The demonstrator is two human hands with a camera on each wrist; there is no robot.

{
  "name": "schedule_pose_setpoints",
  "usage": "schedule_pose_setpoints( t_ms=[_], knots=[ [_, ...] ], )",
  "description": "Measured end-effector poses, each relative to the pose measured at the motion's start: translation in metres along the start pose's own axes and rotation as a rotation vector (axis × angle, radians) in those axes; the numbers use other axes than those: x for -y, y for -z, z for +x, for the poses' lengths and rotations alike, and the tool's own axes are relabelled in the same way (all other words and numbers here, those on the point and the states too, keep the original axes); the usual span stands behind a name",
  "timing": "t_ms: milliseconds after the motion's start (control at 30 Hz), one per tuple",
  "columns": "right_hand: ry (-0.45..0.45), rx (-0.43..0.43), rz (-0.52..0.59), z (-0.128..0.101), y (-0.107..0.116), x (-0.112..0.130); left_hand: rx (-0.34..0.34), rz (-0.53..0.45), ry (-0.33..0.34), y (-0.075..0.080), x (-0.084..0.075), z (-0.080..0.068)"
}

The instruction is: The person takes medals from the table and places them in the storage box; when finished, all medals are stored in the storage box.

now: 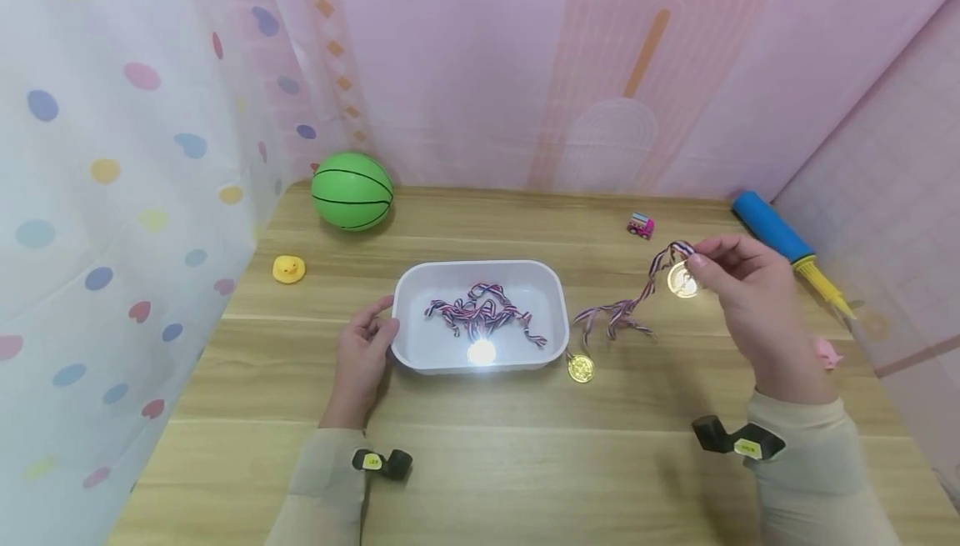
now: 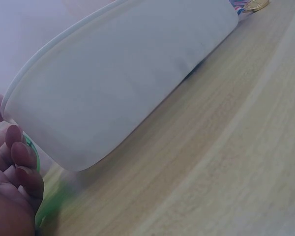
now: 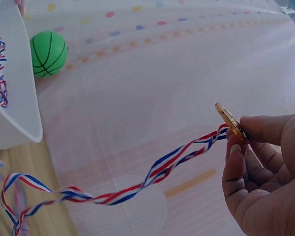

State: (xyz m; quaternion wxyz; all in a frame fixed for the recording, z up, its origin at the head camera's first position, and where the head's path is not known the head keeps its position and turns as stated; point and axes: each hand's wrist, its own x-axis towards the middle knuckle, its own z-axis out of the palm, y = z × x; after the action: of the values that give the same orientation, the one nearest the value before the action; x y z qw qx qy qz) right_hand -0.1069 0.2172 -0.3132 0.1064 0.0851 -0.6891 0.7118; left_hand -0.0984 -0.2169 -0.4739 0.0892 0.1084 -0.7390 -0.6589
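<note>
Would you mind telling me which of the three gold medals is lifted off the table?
The medal pinched in the right hand, right of the white tray. One other medal lies on the table; another lies inside the tray.

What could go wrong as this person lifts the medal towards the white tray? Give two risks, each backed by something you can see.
1. The right hand pinches only the held medal; its ribbon trails on the table beside a second medal, so it may snag and drag that one.
2. The left hand only touches the end of the white tray, so the tray could slide if bumped.
</note>
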Motion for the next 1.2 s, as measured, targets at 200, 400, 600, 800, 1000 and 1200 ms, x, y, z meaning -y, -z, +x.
schedule_pose_setpoints(
  t_ms=[200, 400, 600, 800, 1000, 1200],
  knots=[
    [0.028, -0.012, 0.07, 0.006, -0.002, 0.013, -0.003, 0.008, -0.006, 0.0, 0.001, 0.0],
    [0.03, 0.002, 0.158, 0.009, -0.003, 0.02, 0.002, 0.004, 0.0, -0.001, 0.001, 0.001],
    [0.031, 0.022, 0.263, 0.014, -0.006, 0.025, -0.001, -0.003, 0.004, 0.0, 0.001, 0.0],
    [0.048, 0.045, 0.366, 0.018, -0.009, 0.027, -0.007, -0.02, 0.001, -0.001, 0.0, -0.001],
    [0.051, 0.07, 0.429, 0.019, -0.009, 0.028, -0.004, -0.008, 0.003, -0.001, 0.0, 0.0],
    [0.046, 0.067, 0.434, 0.019, -0.01, 0.031, -0.003, -0.008, 0.015, -0.001, 0.001, 0.001]
  ],
)
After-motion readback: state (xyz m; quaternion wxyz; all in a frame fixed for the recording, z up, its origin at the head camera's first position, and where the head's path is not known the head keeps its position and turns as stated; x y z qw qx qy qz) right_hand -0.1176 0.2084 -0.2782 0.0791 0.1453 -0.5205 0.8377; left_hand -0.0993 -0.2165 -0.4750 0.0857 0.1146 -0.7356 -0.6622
